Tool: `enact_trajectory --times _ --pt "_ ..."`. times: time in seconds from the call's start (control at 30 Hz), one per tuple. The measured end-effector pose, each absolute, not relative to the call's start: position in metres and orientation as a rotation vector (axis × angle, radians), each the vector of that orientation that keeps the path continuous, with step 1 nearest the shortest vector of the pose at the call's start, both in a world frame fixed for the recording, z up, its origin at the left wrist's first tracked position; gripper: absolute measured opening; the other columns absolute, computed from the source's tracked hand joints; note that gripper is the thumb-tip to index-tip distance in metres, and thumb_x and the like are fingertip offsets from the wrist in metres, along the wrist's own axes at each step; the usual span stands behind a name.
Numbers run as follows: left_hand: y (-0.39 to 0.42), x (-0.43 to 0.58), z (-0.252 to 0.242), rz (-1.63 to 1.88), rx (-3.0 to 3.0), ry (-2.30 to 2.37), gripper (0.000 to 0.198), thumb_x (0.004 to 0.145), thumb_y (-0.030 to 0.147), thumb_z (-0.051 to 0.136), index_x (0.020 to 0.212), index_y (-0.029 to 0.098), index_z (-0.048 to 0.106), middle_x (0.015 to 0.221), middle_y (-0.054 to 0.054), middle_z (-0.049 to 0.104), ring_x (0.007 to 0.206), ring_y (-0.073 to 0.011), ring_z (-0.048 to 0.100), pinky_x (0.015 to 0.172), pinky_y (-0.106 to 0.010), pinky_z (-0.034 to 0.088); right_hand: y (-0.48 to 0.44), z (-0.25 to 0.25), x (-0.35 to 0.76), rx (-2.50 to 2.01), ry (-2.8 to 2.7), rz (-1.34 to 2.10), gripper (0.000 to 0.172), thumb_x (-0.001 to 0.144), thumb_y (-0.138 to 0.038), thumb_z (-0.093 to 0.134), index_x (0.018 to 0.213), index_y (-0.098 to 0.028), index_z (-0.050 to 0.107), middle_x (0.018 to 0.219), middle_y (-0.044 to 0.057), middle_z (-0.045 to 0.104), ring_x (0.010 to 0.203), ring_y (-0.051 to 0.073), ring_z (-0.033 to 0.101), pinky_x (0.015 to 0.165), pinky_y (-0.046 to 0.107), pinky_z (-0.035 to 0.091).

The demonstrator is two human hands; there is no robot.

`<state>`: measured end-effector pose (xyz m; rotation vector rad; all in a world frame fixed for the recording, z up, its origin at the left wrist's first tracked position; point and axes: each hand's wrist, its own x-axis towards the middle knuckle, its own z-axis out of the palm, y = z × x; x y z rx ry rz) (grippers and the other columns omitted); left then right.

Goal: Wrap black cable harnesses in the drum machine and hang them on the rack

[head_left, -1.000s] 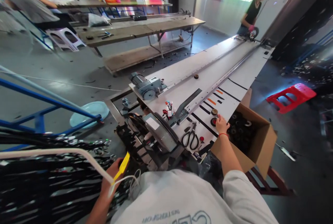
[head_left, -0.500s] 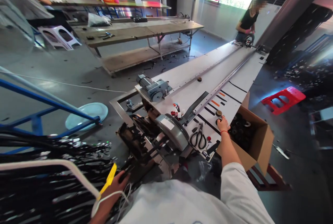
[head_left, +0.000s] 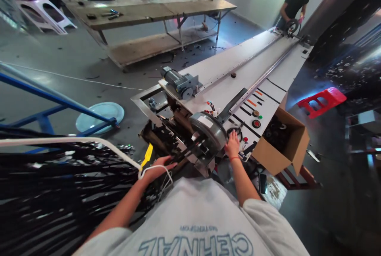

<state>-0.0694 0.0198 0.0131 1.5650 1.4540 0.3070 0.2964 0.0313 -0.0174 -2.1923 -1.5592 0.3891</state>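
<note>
My right hand (head_left: 232, 145) reaches over the near end of the long white table, fingers stretched out. It lies over a pair of black-handled scissors or pliers (head_left: 239, 132), partly covering them, beside the large grey wheel (head_left: 210, 126). Whether it touches the tool I cannot tell. A black roll with a red centre (head_left: 256, 124) rests on the table beyond. Lower left, my left hand (head_left: 159, 166) is open near the dark machine parts by the wheel, thumb and fingers apart. A white cable (head_left: 163, 166) with a yellow tag (head_left: 147, 156) passes across it.
A cardboard box (head_left: 272, 154) of black rolls stands right of the white table (head_left: 218, 63). A motor (head_left: 178, 81) sits at its left edge. Black strands (head_left: 74, 184) hang at left behind a blue frame (head_left: 44, 123). Another person (head_left: 297, 0) stands at the far end.
My right hand has left the black roll on the table and moved back toward the wheel and tool. My left hand has risen and shifted right. The view has tilted down.
</note>
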Motion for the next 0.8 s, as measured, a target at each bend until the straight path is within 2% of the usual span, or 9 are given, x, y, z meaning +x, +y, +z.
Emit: enact_trajectory --times 0.07,0.13,0.3,0.37,0.47,0.57,0.67,0.73,0.8 --pt "0.045 -0.042 0.024 0.271 1.583 1.199 0.043 0.067 0.06 0.062 0.075 0.018 0.063 0.07 -0.004 0.067 0.064 -0.0216 0.06 0.064 -0.031 0.047 0.048 -0.008 0.313 -2.2 -1.566 0.392 0.05 0.086 -0.028 0.042 0.132 -0.011 0.054 0.149 0.016 0.04 0.138 0.029 0.034 0.111 0.046 0.028" --pt "0.06 -0.016 0.033 0.295 1.613 1.085 0.043 0.073 0.062 0.056 0.074 0.019 0.059 0.063 -0.001 0.061 0.062 -0.0185 0.056 0.064 -0.029 0.045 0.055 0.004 0.339 -2.268 -1.51 0.298 0.051 0.086 -0.025 0.039 0.133 -0.011 0.054 0.15 0.015 0.038 0.138 0.027 0.034 0.112 0.043 0.027" --pt "0.059 0.015 0.041 0.332 1.587 1.151 0.044 0.083 0.061 0.035 0.075 0.021 0.051 0.057 0.002 0.049 0.055 -0.0165 0.048 0.057 -0.028 0.039 0.074 0.038 0.419 -2.657 -1.395 0.2 0.052 0.085 -0.021 0.039 0.134 -0.012 0.055 0.157 0.012 0.027 0.14 0.029 0.028 0.111 0.044 0.029" --pt "0.052 0.013 0.04 0.365 1.636 1.165 0.043 0.085 0.058 0.032 0.074 0.021 0.05 0.059 0.001 0.051 0.059 -0.0176 0.049 0.06 -0.029 0.04 0.092 0.05 0.443 -2.749 -1.387 0.237 0.05 0.087 -0.025 0.04 0.134 -0.013 0.055 0.156 0.013 0.028 0.14 0.031 0.028 0.109 0.047 0.029" --pt "0.044 0.005 0.037 0.393 1.717 1.219 0.044 0.087 0.057 0.03 0.072 0.021 0.05 0.064 -0.002 0.057 0.065 -0.0193 0.053 0.067 -0.031 0.042 0.121 0.06 0.464 -2.785 -1.364 0.255 0.054 0.091 -0.032 0.039 0.14 -0.013 0.047 0.151 0.017 0.037 0.14 0.031 0.028 0.109 0.051 0.028" --pt "0.038 -0.005 0.034 0.343 1.74 1.262 0.047 0.087 0.057 0.032 0.073 0.02 0.056 0.07 -0.005 0.065 0.069 -0.0208 0.058 0.073 -0.032 0.045 0.138 0.058 0.473 -2.829 -1.308 0.328 0.055 0.093 -0.04 0.037 0.139 -0.011 0.046 0.135 0.021 0.053 0.131 0.033 0.043 0.104 0.053 0.032" --pt "0.03 -0.021 0.029 0.308 1.722 1.247 0.051 0.085 0.061 0.036 0.082 0.02 0.066 0.085 -0.007 0.073 0.082 -0.025 0.064 0.079 -0.032 0.048 0.142 0.05 0.479 -2.848 -1.273 0.405 0.056 0.093 -0.042 0.037 0.14 -0.012 0.044 0.122 0.02 0.062 0.117 0.031 0.056 0.1 0.048 0.036" --pt "0.022 -0.036 0.024 0.279 1.679 1.253 0.054 0.082 0.065 0.041 0.088 0.021 0.071 0.094 -0.005 0.075 0.09 -0.0277 0.065 0.083 -0.032 0.05 0.139 0.045 0.482 -2.846 -1.264 0.434 0.058 0.093 -0.043 0.038 0.143 -0.015 0.039 0.121 0.018 0.062 0.116 0.03 0.058 0.099 0.045 0.037" --pt "0.011 -0.051 0.018 0.237 1.619 1.299 0.059 0.077 0.07 0.044 0.09 0.021 0.073 0.094 -0.002 0.076 0.092 -0.0297 0.066 0.084 -0.033 0.052 0.137 0.043 0.484 -2.846 -1.246 0.458 0.058 0.093 -0.044 0.039 0.144 -0.017 0.038 0.122 0.017 0.062 0.117 0.029 0.057 0.098 0.043 0.038"
